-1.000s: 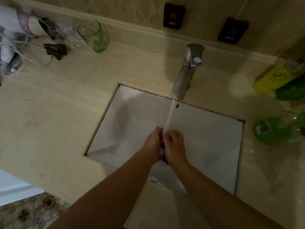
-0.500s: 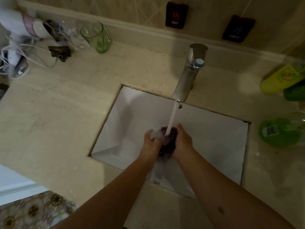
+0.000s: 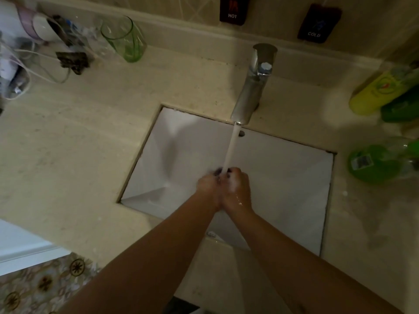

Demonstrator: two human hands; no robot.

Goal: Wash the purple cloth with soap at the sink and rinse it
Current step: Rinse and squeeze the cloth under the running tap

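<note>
Both hands meet over the middle of the white sink point(image 3: 283, 182), pressed side by side under the stream of water point(image 3: 230, 150) that falls from the tap point(image 3: 251, 96). The left hand point(image 3: 208, 186) and the right hand point(image 3: 238, 186) are each closed in a tight grip on the cloth point(image 3: 218, 171), which is bunched between them; only a dark purple edge shows at the far side of the fingers, right where the water lands. Pale suds sit on the right hand's knuckles.

On the tiled wall beyond the tap hang two dark tags: the left one point(image 3: 233, 10) reads "HOT", the right one point(image 3: 318, 23) reads "COLD". On the beige counter point(image 3: 79, 143), a green glass point(image 3: 123, 39) stands far left, near a tangle of white cords point(image 3: 34, 64). At the right edge lie a yellow bottle point(image 3: 381, 91) and a green bottle point(image 3: 371, 164) with a small label; its print is too blurred to read.
</note>
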